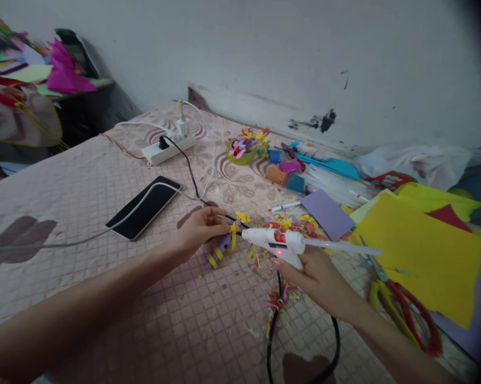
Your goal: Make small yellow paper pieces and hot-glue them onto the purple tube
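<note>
My right hand (pixel 308 274) is wrapped round a white hot glue gun (pixel 272 239), its red light lit and a clear glue stick (pixel 344 246) jutting from the back. The nozzle points left. Close to that tip, my left hand (pixel 202 229) pinches a small purple paper piece with yellow stripes and a yellow bow (pixel 223 246). Whether the nozzle touches the paper I cannot tell. Paper scraps (pixel 260 261) in several colours lie beneath and around the gun. Its black cord (pixel 269 341) loops down towards the near edge of the view.
A black-screened phone (pixel 144 208) lies left of my left hand, a cable across it. Behind stands a white power strip (pixel 168 150). A bowl (pixel 240 156) holds paper shapes. To the right are scissors (pixel 404 309), yellow paper (pixel 432 256) and a purple sheet (pixel 327 213).
</note>
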{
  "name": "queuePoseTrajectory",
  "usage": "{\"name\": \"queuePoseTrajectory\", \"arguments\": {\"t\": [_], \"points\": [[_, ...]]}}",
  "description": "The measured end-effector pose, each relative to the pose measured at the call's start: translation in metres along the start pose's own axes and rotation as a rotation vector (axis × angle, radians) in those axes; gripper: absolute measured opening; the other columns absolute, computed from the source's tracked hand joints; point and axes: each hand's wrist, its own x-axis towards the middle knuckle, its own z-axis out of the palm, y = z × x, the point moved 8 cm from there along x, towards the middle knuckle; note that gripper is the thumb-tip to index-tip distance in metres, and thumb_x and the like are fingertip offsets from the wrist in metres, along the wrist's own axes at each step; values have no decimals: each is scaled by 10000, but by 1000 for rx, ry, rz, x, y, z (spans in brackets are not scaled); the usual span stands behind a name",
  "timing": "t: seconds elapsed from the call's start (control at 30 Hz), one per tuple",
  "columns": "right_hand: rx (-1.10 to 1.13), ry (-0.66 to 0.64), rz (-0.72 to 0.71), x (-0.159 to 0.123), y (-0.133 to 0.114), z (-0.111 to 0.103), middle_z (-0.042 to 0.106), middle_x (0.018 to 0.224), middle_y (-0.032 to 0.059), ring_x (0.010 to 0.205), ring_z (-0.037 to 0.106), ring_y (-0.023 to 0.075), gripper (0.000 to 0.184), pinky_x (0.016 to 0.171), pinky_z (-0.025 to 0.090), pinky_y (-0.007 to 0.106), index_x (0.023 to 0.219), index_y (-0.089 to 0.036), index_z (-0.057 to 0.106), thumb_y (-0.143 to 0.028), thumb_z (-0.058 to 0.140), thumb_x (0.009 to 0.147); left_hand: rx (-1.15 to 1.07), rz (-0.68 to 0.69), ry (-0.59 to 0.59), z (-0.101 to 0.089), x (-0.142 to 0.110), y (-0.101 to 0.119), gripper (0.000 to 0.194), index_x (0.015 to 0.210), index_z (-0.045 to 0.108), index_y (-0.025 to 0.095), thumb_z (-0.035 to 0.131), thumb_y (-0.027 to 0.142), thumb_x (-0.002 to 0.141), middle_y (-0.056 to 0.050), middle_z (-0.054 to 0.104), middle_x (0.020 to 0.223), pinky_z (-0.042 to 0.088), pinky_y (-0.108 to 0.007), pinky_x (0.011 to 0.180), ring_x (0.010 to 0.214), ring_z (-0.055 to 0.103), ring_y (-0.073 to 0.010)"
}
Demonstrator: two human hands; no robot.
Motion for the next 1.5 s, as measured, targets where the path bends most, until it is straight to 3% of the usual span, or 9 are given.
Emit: {"name": "queuePoseTrajectory", "arguments": {"t": [0.3, 0.53, 0.77, 1.03, 1.27, 1.5], "points": [[10, 23, -25, 1, -2, -1, 586, 669, 20, 630, 525, 174, 282, 598, 391, 292, 731, -176, 553, -370, 435, 900, -100, -34, -10, 2, -1, 0, 327, 975, 534, 164, 700, 187, 694, -15, 674, 746, 405, -181, 492, 601, 602, -93], [-35, 27, -34, 1, -3, 1, 546, 586, 2, 562, 497, 158, 309, 516, 361, 266, 621, -191, 482, -342, 450, 888, 53, -10, -50, 4, 1, 2, 262, 866, 573, 161, 727, 244, 671, -17, 658, 686, 360, -205, 455, 530, 562, -96], [-31, 78, -35, -5, -3, -8, 536, 592, -4, 555, 489, 151, 297, 530, 365, 269, 638, -193, 488, -346, 442, 888, 180, -28, -69, 4, 5, 7, 242, 842, 593, 160, 723, 220, 647, -1, 635, 662, 338, -193, 448, 513, 532, -88], [37, 215, 25, -10, 11, -25, 603, 654, 11, 597, 529, 172, 273, 563, 423, 279, 709, -192, 551, -391, 454, 869, 315, 13, -156, 12, 11, 13, 270, 882, 548, 167, 689, 190, 652, 14, 614, 625, 374, -206, 460, 477, 533, -94], [135, 404, 158, 1, 26, -42, 357, 439, -46, 417, 340, 111, 419, 404, 276, 245, 505, -223, 370, -461, 481, 832, 292, 41, -108, 10, 16, 12, 324, 886, 541, 150, 707, 149, 608, -8, 598, 780, 451, -217, 542, 639, 578, -106], [61, 574, 185, 40, 36, -49, 487, 527, -13, 497, 419, 138, 347, 484, 310, 266, 617, -188, 505, -479, 501, 806, 266, 42, -85, 11, 18, 8, 376, 893, 512, 153, 727, 137, 585, -22, 604, 835, 476, -224, 575, 677, 583, -108]]}}
